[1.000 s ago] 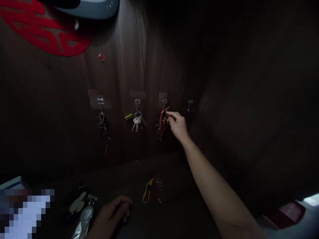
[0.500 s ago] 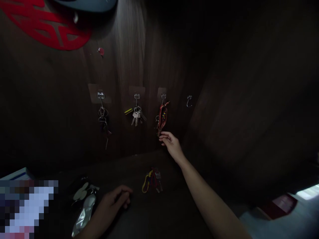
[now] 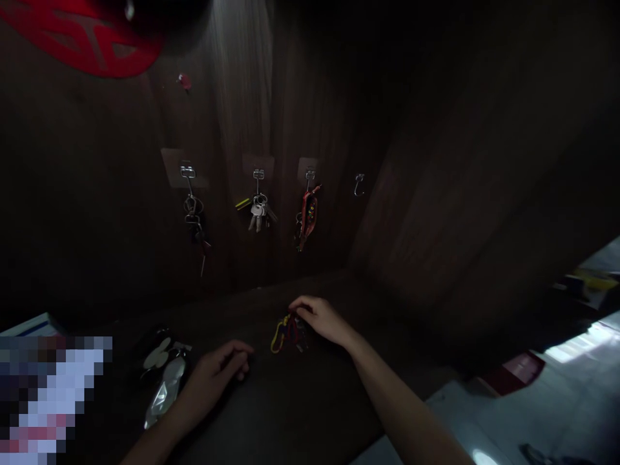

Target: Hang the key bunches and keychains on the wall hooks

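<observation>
My right hand (image 3: 317, 318) reaches down to a bunch of keys (image 3: 289, 332) with yellow and red cords lying on the dark wooden shelf. Its thumb and fingertips close on the top end of the bunch and partly cover it. To the left, my left hand (image 3: 223, 368) rests on the shelf, loosely curled with thumb and forefinger apart, and nothing in it. Above hang a small red beaded pouch with a key ring (image 3: 309, 216), a set of silver keys with a yellow tag (image 3: 258, 210), and a darker key bunch (image 3: 194, 223).
A bare metal hook (image 3: 359, 185) is at the right of the row on the back wall. Beside my left forearm lie a clear plastic packet (image 3: 165, 394) and dark items with pale round tags (image 3: 157, 354). A red paper cut-out (image 3: 106, 45) is upper left; a red box (image 3: 513, 373) lies lower right.
My right hand has left the hanging red pouch and moved down to the keys on the shelf. My left hand stays in place. The view has tilted slightly down and right.
</observation>
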### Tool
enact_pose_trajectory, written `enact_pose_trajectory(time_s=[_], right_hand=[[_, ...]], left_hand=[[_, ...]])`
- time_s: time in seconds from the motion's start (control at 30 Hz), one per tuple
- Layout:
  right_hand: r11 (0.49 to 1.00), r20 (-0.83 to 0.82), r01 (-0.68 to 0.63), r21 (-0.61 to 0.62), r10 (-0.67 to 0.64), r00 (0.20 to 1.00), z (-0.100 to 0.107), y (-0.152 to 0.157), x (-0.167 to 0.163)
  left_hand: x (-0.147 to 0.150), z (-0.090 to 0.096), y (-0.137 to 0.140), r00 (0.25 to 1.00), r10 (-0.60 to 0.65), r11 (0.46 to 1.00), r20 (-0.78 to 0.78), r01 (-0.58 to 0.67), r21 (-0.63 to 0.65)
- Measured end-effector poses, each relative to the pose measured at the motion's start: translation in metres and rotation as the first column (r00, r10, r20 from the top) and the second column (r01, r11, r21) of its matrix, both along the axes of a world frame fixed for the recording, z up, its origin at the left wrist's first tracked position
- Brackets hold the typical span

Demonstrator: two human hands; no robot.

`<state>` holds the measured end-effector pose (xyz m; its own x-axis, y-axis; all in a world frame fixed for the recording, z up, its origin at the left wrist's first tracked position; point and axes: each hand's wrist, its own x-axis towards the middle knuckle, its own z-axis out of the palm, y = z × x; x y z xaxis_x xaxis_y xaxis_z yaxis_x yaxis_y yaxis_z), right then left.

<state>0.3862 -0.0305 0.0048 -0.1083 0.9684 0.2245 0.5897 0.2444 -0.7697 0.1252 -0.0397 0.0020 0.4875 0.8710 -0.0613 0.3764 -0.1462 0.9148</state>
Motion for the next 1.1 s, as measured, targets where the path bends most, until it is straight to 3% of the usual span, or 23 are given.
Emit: enact_pose_trajectory(time_s=[0.27, 0.5, 0.6, 0.8, 0.93, 1.1], right_hand=[[0.999, 0.149, -0.026, 0.021, 0.023, 0.989, -0.015, -0.009, -0.005], [0.990, 0.184, -0.128, 0.067, 0.113, 0.976, -0.021, -0.011, -0.032], [0.985, 0.207, -0.141, 0.101, 0.118, 0.971, -0.023, -0.012, -0.043], [0.981, 0.230, -0.144, 0.126, 0.112, 0.967, -0.025, -0.013, -0.050], [0.981, 0.230, -0.134, 0.141, 0.099, 0.968, -0.024, -0.012, -0.050], [0.978, 0.246, -0.136, 0.157, 0.095, 0.965, -0.021, -0.014, -0.055]], left_hand=[[0.000, -0.002, -0.002, 1.000, 0.020, 0.999, -0.016, -0.020, 0.041], [0.000, -0.002, -0.005, 1.000, 0.000, 0.994, -0.020, 0.002, 0.105], [-0.001, -0.005, -0.005, 1.000, -0.007, 0.980, -0.028, 0.013, 0.200], [-0.005, -0.023, 0.002, 0.993, -0.023, 0.896, -0.115, 0.072, 0.438], [-0.004, -0.026, 0.003, 0.992, -0.023, 0.888, -0.127, 0.078, 0.452], [-0.001, -0.024, 0.002, 0.995, 0.056, 0.896, -0.086, -0.012, 0.443]])
